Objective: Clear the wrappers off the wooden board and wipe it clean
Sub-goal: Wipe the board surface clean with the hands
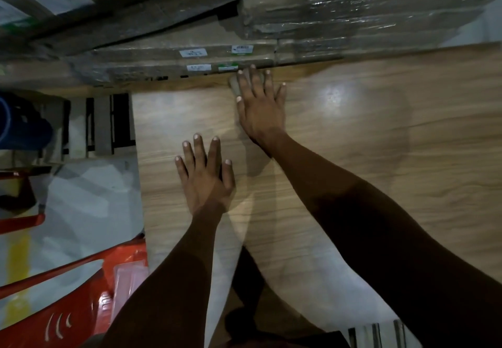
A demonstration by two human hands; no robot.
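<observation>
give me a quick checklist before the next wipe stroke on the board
1. Wrappers off the wooden board: ok, none on the part in view.
2. Right hand on a cloth: ok, straight fingers press a small greyish pad.
3. Left hand steadying: ok, flat on the board.
4. Room ahead: not ok, wrapped packages sit right at the fingertips.
5. Board clean: cannot tell, glare and blur hide marks.

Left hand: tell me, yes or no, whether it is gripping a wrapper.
No. The left hand lies flat on the board with fingers spread and nothing in it.
</observation>
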